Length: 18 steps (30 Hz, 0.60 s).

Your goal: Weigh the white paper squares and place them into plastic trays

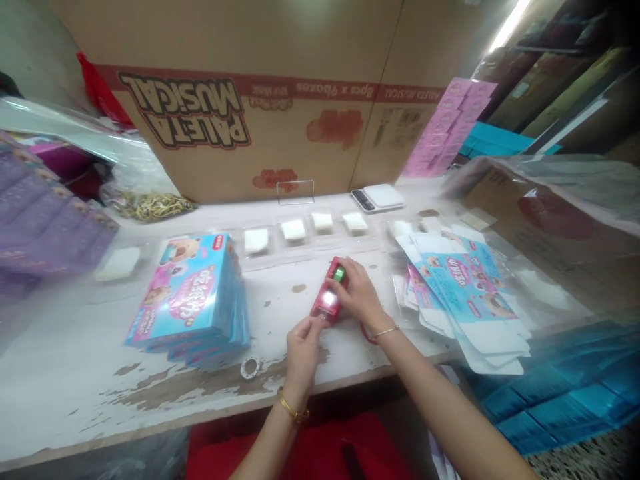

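Observation:
A small red oblong item (320, 305) lies over the table in front of me, with a green part near its far end and a shiny pale part in its middle. My right hand (357, 293) is closed around its right side, the thumb lying across the top. At the near end, my left hand (306, 340) has thumb and forefinger pinched together; what sits between them is too small to make out. A red loop (369, 335) shows partly under my right wrist. To the left of my left hand, a white ring (250, 367) rests near the table's front edge.
Blue-pink printed boxes (193, 287) are stacked at left; flat cartons (465, 287) lie at right. White square pads (293, 231) in clear trays form a row behind. Further back are a scale (379, 197), a wire stand (295, 193) and a large cardboard box (280, 147).

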Motion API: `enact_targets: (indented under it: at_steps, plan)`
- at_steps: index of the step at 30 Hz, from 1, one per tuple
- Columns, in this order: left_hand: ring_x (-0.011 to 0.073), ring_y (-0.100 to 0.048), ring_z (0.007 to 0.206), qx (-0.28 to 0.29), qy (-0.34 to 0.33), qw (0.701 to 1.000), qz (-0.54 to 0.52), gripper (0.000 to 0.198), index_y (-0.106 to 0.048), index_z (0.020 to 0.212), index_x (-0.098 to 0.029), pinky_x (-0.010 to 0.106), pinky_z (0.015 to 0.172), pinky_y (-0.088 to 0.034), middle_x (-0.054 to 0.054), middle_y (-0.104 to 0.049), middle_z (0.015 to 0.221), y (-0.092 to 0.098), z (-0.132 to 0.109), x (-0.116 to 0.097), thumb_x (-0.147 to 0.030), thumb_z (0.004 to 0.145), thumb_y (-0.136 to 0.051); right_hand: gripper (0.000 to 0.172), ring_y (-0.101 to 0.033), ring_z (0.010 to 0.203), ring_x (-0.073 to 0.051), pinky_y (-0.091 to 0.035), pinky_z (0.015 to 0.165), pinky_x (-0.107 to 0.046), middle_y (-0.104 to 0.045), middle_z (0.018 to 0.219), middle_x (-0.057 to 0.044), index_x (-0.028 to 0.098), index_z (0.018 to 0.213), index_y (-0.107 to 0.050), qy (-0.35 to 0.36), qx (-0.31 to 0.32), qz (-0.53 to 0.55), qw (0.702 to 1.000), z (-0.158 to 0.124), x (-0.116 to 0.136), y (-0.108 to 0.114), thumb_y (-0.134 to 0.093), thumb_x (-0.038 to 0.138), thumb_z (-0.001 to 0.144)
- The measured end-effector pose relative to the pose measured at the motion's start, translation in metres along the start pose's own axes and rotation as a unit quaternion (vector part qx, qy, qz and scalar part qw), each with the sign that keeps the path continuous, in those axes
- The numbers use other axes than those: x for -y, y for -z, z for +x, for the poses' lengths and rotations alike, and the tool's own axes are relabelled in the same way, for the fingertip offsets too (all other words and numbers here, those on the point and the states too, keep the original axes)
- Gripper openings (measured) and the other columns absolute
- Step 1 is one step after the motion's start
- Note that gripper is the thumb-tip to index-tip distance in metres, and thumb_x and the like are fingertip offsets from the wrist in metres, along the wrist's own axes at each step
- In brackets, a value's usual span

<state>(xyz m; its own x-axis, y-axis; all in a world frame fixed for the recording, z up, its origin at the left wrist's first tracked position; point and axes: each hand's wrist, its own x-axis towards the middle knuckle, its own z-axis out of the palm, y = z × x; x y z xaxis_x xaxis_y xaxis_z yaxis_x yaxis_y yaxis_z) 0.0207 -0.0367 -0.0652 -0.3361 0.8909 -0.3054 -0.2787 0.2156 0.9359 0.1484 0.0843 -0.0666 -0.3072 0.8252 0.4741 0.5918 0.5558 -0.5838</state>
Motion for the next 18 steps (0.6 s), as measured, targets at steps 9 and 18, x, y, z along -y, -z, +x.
enact_targets:
  at_steps: [9,18]
  plan:
    - [0.0031,-0.032,0.043,0.007,0.064,0.998,-0.029,0.044,-0.069,0.076,-0.013,0.015,0.039,-0.028,-0.007,-0.041,0.052,0.000,-0.002,0.005,-0.056,0.070,-0.073,0.053,-0.046,0.132,-0.032,-0.040,0.109,-0.052,-0.056,0.134,-0.018,0.017,0.138,-0.047,0.010,-0.007,-0.016,1.000,-0.004,-0.002,-0.003,-0.054,0.046,0.094]
    - [0.0055,-0.041,0.049,0.025,0.128,0.989,-0.071,0.047,-0.073,0.099,-0.013,0.018,0.047,-0.029,-0.004,-0.053,0.056,0.013,-0.027,-0.004,-0.042,0.064,-0.083,0.057,-0.045,0.133,-0.032,-0.039,0.110,-0.051,-0.056,0.136,-0.019,0.015,0.139,-0.046,0.014,-0.018,-0.008,1.000,-0.005,-0.012,-0.009,-0.054,0.049,0.093]
